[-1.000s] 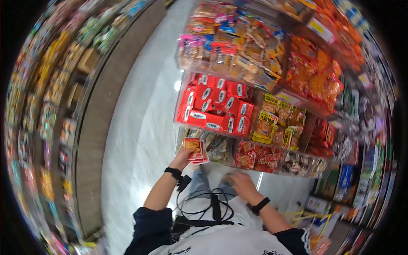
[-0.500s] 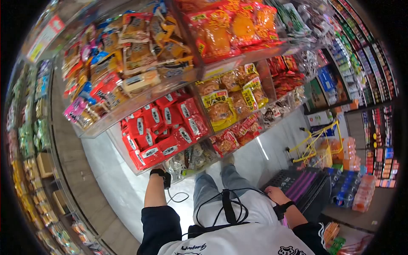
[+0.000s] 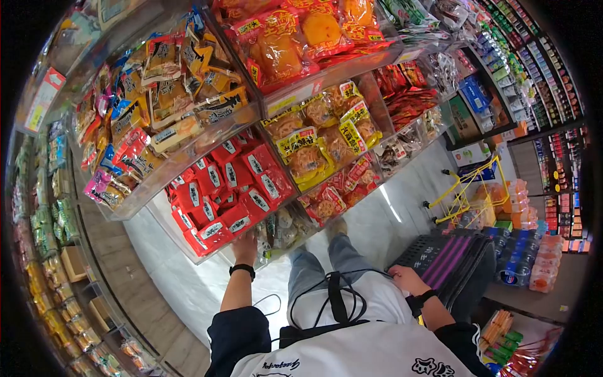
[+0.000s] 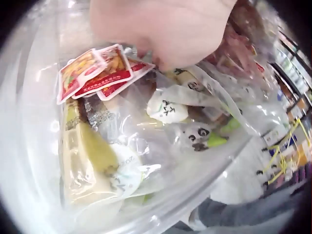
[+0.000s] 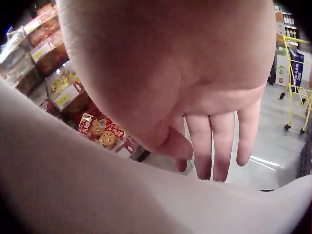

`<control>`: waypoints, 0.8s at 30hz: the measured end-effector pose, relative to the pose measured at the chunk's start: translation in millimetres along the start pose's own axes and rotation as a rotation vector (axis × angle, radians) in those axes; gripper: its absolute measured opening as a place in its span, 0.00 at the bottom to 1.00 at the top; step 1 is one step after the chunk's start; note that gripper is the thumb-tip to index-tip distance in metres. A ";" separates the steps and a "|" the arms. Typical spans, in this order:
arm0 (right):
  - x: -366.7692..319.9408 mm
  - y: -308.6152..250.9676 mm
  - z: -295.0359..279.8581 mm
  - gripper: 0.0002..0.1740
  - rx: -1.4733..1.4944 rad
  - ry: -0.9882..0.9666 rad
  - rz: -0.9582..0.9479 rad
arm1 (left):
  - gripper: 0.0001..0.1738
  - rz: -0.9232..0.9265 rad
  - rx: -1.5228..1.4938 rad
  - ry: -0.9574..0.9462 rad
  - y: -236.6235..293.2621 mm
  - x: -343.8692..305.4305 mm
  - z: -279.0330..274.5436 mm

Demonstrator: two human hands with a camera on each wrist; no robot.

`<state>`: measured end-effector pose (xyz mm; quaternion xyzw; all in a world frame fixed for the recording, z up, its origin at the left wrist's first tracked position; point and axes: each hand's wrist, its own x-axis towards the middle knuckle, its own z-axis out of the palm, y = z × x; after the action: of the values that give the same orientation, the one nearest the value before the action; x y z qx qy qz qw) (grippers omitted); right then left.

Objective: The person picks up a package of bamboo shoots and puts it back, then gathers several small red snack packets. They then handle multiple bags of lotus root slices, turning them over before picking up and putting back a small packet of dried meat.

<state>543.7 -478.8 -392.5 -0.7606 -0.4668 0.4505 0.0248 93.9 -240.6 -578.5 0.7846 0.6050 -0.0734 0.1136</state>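
My left hand [image 3: 245, 248] reaches below the bin of red packets [image 3: 217, 191], its fingers hidden there in the head view. In the left wrist view the left hand [image 4: 163, 29] holds several fanned red-and-white packets [image 4: 105, 73] at their edge, though its fingertips are out of sight. Just beneath lie clear-wrapped snacks [image 4: 90, 161] with panda prints in a transparent bin. My right hand [image 3: 407, 281] hangs beside the white shirt, near a dark crate-like object with purple stripes [image 3: 443, 267]. In the right wrist view the right hand [image 5: 195, 92] is empty, its fingers loosely straight.
Tiered clear bins hold brown snack packs [image 3: 163, 94], orange-red packs [image 3: 282, 47] and yellow packs [image 3: 304, 154]. A yellow trolley frame [image 3: 468, 195] and bottle packs [image 3: 515, 257] stand at the right. Another stocked shelf runs down the left, across the pale floor [image 3: 154, 239].
The view has swung, bringing the bins closer. My left hand has gone from beside the lower bins to beneath the red-packet bin. My right hand has lowered to the side of the shirt.
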 end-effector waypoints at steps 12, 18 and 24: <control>94.3 -27.9 -62.5 0.13 -0.001 0.029 -0.239 | 0.26 -0.079 -0.503 0.213 100.9 -17.6 -73.6; 232.4 -49.6 -48.9 0.12 -0.017 0.025 -0.477 | 0.24 0.089 -0.627 0.083 203.5 -1.0 -128.8; 304.2 -67.7 2.2 0.13 0.270 -0.087 -0.522 | 0.33 -0.023 -0.494 -0.067 244.1 25.6 -76.2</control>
<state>543.8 -218.7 -564.2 -0.5847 -0.5831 0.5190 0.2206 334.6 -255.5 -489.7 0.7231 0.6095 0.0494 0.3213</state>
